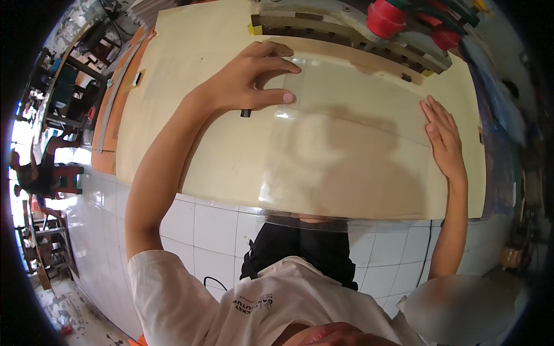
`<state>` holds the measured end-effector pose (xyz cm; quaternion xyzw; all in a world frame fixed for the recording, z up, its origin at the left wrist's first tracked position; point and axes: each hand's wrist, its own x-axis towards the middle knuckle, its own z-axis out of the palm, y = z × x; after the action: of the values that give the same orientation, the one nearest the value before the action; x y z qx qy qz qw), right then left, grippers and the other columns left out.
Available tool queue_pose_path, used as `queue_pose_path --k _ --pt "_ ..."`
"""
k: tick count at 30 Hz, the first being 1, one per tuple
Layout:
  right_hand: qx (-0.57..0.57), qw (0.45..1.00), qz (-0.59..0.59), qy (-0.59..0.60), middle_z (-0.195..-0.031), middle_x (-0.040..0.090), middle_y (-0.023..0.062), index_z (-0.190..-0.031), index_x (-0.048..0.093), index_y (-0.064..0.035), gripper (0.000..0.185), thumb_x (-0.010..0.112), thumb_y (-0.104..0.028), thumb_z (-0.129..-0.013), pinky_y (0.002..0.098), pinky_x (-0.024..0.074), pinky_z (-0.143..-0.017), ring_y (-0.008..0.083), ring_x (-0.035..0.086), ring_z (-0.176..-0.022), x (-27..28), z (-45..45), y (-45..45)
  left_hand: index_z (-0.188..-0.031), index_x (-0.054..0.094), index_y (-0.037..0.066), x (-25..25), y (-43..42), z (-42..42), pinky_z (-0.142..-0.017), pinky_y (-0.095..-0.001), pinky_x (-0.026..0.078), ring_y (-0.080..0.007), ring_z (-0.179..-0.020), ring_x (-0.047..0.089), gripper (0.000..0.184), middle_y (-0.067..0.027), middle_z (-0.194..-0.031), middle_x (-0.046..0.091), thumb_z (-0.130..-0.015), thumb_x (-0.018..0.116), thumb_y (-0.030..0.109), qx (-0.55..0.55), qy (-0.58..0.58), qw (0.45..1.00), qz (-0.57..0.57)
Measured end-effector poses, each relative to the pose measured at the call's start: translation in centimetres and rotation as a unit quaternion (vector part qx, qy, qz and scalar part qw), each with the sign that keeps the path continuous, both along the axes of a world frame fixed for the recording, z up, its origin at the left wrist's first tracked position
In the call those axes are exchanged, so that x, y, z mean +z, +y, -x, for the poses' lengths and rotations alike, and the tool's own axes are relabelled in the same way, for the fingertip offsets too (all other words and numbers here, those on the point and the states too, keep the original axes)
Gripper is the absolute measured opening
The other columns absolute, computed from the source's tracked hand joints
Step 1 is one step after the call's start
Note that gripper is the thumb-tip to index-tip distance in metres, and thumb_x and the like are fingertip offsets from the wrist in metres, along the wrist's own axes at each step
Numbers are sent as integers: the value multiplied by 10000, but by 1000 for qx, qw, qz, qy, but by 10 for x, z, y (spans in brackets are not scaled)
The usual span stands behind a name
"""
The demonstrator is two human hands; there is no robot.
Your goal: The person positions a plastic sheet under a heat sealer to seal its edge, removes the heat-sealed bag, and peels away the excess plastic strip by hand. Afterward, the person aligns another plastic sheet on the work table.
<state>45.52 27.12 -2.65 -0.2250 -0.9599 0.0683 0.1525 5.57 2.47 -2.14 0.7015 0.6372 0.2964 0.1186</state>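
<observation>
A clear plastic sheet (pixel 346 167) lies over the cream-coloured table surface (pixel 219 155) and hangs slightly past the front edge. My left hand (pixel 257 75) rests at the sheet's upper left edge, fingers apart, the thumb and fingertips touching the plastic. On the right, my right hand (pixel 444 130) lies flat along the sheet's right edge with its fingers extended. Just below my left hand's wrist sits a small black block (pixel 246 113). Another small dark block (pixel 406 77) is near the machine bar at the back.
A metal machine bar (pixel 346 34) with yellow-taped ends spans the back, with a red knob (pixel 385 18) above it. Bluish plastic (pixel 499 98) hangs at the right. A seated person (pixel 37 170) is at the far left, near a red stool (pixel 68 179).
</observation>
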Motion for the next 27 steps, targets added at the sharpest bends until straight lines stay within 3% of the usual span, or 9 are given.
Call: queue_pose_path --k 5,15,27 --pt "-9 1000 -3 -1 -1572 497 127 -1471 586 -127 466 444 -364 -1096 432 303 -1213 337 437 -1452 0 1 0 -1341 653 63 -2 1 4 -1196 -474 331 -383 -1402 424 720 -183 -1485 510 -743 879 395 -52 81 995 -30" --pt "-7 1000 -6 -5 -1569 496 138 -1469 589 -130 494 415 -413 -1104 434 302 -1211 341 429 -1456 1 1 -1 -1329 649 65 -2 3 5 -1188 -475 341 -386 -1396 432 721 -181 -1479 517 -726 885 382 -50 95 994 -32" --pt "0 1000 -11 14 -1551 511 162 -1464 593 -134 445 462 -340 -1092 446 316 -1202 358 446 -1443 2 1 -4 -1306 661 46 -2 3 2 -1193 -468 340 -382 -1401 431 718 -180 -1465 533 -706 889 368 -34 68 997 -24"
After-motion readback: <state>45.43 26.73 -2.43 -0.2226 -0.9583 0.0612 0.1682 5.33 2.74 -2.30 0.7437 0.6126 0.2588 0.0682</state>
